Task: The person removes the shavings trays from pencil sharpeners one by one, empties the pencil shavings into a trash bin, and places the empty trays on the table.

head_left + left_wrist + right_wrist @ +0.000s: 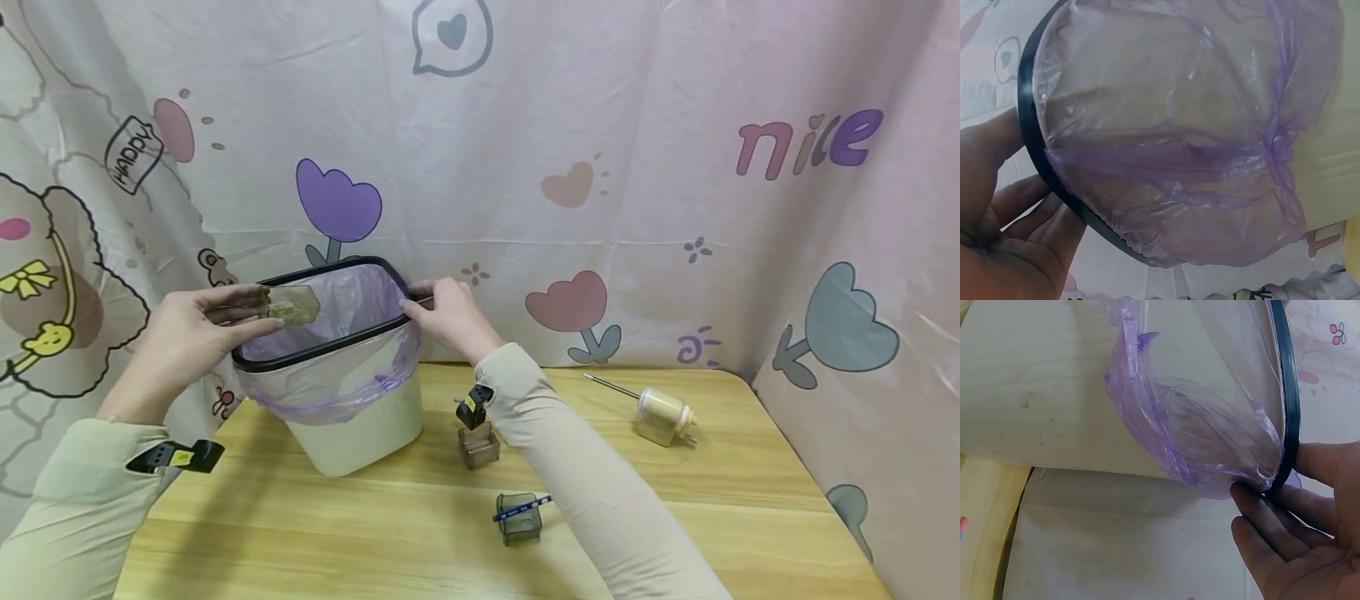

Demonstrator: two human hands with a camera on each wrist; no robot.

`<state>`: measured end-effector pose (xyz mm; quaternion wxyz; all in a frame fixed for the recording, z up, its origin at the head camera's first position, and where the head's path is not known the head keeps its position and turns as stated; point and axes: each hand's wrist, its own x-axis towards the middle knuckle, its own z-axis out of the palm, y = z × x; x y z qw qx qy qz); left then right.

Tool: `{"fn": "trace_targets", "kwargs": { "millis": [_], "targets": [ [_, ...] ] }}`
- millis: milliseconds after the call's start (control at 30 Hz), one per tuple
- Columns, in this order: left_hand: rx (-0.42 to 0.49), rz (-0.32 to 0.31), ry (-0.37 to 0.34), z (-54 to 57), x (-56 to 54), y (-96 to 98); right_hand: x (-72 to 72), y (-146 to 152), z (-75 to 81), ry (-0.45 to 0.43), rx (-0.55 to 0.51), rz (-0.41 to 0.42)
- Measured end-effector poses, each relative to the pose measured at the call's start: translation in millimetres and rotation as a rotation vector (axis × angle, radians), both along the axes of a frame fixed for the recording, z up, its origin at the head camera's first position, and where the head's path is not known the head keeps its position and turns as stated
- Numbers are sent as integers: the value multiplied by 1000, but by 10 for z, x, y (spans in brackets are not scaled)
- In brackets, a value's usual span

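A white trash bin (pixel 352 437) with a black rim (pixel 330 343) and a translucent purple bag (pixel 375 387) folded over it stands at the back left of the table. My left hand (pixel 202 329) is at the bin's left side and pinches a translucent brown, box-like piece (pixel 298 305) over the bin's mouth. In the left wrist view the fingers (pixel 1038 215) show behind the rim, and the brown piece is hidden. At the right corner of the bin, my right hand (pixel 453 312) grips the rim, thumb and fingers (pixel 1266 519) around the edge and bag.
Right of the bin sits a small brown translucent box (pixel 478 447). Nearer is a grey translucent box (pixel 521 523) with a blue pencil (pixel 517 510) across it. A cream-coloured container (pixel 662 417) and a thin metal rod (pixel 611 385) lie at right. A printed curtain (pixel 487 208) hangs behind.
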<state>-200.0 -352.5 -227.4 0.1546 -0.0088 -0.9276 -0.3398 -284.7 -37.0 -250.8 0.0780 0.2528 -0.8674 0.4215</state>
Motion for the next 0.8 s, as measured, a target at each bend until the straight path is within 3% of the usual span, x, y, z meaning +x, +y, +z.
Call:
{"fn": "trace_targets", "kwargs": {
  "millis": [400,800],
  "targets": [
    [-246,-6,58,50,-41,51,-6,-17,-31,12,5,2],
    [-364,-45,181,63,-141,153,4,-1,-15,7,-7,0]
  ]
}}
